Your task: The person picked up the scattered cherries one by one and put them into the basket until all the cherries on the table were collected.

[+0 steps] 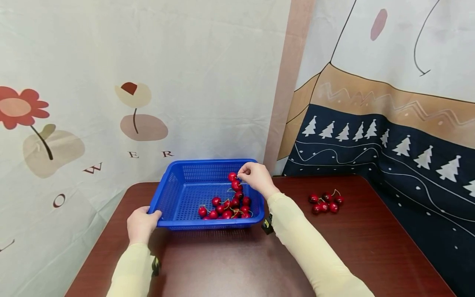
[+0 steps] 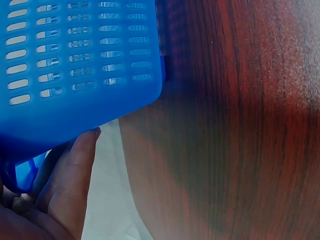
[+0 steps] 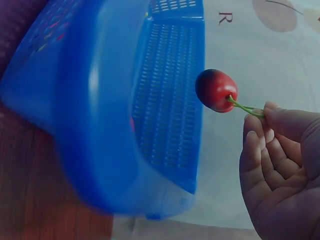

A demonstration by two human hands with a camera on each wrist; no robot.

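A blue perforated plastic basket [image 1: 208, 223] stands on the table with several red cherries [image 1: 226, 214] in it, mostly towards the front right. My left hand [image 1: 142, 225] grips its rim at the front left corner. In the left wrist view, fingers [image 2: 70, 187] curl beneath the basket's edge [image 2: 80, 112]. Above the basket's right side, my right hand [image 1: 257, 178] pinches a cherry [image 3: 216, 90] by its green stem, between thumb and fingertips. The held cherry hangs clear of the fingers, higher than the rim.
To the right of the basket, a small cluster of cherries [image 1: 322, 207] lies on the brown wooden table [image 1: 230, 264]. A printed cloth backdrop [image 1: 208, 82] hangs close behind the table, and a dark cloth with white trees [image 1: 404, 146] runs along its right side.
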